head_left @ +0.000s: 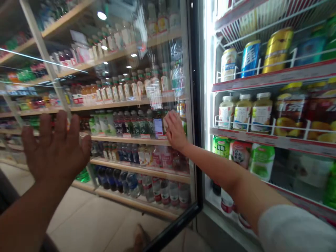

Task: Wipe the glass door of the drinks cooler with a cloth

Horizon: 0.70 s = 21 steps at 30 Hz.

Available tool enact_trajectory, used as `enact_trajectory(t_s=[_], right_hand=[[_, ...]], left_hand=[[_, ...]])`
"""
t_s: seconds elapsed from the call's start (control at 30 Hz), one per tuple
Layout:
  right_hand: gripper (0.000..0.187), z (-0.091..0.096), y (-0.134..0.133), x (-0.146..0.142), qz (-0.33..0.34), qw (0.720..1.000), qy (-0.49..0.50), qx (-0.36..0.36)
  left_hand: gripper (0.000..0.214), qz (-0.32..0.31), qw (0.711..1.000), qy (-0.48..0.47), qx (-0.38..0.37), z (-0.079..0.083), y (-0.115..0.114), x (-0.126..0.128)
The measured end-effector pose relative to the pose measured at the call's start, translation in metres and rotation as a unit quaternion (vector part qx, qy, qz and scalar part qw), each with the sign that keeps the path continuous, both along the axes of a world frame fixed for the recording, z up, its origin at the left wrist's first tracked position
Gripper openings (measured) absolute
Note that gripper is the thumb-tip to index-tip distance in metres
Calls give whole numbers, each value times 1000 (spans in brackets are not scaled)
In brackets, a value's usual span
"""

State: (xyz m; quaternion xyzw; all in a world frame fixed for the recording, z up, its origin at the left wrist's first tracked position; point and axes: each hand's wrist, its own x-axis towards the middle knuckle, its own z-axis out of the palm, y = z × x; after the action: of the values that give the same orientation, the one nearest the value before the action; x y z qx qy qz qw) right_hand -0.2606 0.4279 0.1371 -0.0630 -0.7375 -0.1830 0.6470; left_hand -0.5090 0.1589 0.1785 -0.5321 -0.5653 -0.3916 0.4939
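My left hand (56,150) is raised at the left, back toward me, fingers spread, holding nothing. It is in front of the glass door (126,45) of a drinks fridge; whether it touches the pane is unclear. My right hand (175,130) reaches across from the lower right, fingers extended upward against or close to the glass near the dark door frame (196,115). Beside its fingers shows a small lit screen (158,128), perhaps a reflection. The door stands swung open, with the lit fridge interior to its right.
Inside the fridge, wire-fronted shelves (275,75) hold cans (250,57), bottles (241,112) and green pouches (262,161). Through the glass, wooden shelves (126,105) carry rows of bottles. Pale floor tiles (86,217) lie below, and a shoe (140,238) shows at the bottom.
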Motion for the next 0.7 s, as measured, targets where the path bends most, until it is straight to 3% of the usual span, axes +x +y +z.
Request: enact_trajectory(t_s=[0.07, 0.1, 0.17, 0.23, 0.3, 0.4, 0.47, 0.53, 0.63, 0.7], right_hand=[[58, -8, -3, 2, 12, 997, -71, 30], [55, -3, -1, 3, 13, 998, -62, 17], [52, 21, 8, 2, 7, 998, 38, -55], [55, 46, 14, -3, -8, 974, 166, -153], [57, 53, 10, -10, -24, 967, 182, -176], [57, 26, -14, -18, -14, 998, 11, -59], [56, 9, -29, -19, 2, 990, -138, 43], [53, 12, -34, -16, -11, 983, -171, 62], [53, 52, -24, -17, -56, 996, -43, -62], [56, 74, -18, -25, -75, 984, 52, -152]], left_hand=[[72, 48, 997, 56, 0, -2, -2, -4], [73, 70, 995, 78, 0, -3, -3, -6], [74, 93, 992, 89, 1, -4, -2, -7], [74, 102, 991, 81, 3, -6, -1, -7], [73, 105, 991, 76, 5, -7, 0, -6], [72, 104, 992, 74, 12, -8, 0, -4], [71, 103, 992, 70, 17, -9, 1, -4], [69, 108, 992, 70, 17, -9, 1, -5], [67, 126, 989, 71, 9, -9, 2, -7], [65, 135, 989, 64, 2, -10, 2, -8]])
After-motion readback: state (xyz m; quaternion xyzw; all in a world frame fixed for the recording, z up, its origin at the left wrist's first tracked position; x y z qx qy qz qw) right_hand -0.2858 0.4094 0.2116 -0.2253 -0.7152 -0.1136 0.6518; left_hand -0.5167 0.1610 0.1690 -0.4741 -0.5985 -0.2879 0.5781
